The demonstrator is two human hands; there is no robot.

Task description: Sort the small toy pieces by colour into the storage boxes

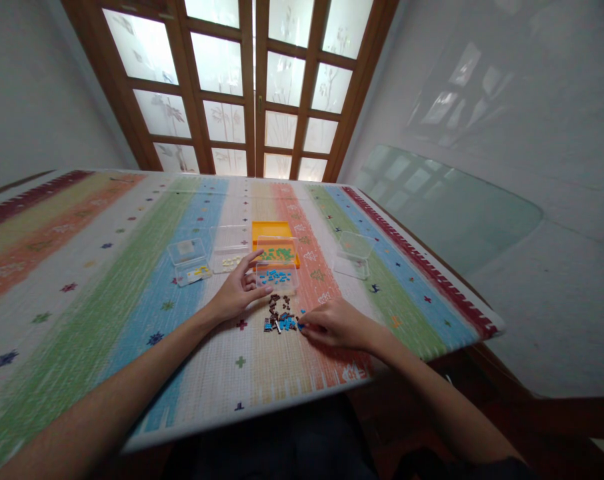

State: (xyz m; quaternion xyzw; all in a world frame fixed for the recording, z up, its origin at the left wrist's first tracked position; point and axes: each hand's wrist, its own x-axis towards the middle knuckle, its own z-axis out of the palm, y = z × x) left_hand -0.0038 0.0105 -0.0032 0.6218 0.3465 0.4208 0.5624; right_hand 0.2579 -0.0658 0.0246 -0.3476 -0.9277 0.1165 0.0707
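A clear plastic box (291, 287) with loose blue pieces (276, 277) in it stands open near the table's middle. My left hand (236, 293) is at its left side, thumb by the front wall and index finger by the back, gripping it between them. In front of the box lies a small pile of brown pieces (274, 304) and blue pieces (285, 323), with a thin white piece (278, 327) among them. My right hand (335, 325) is closed in a pinch at the pile's right edge, a bit of blue showing at its fingertips.
Behind the blue pieces sits a clear box of green pieces (278, 255) on an orange tray (271, 230). Open clear boxes with white pieces (231, 262) and yellow pieces (201, 271) stand left. Another clear box (352, 267) is right. A striped cloth (182, 373) covers the table.
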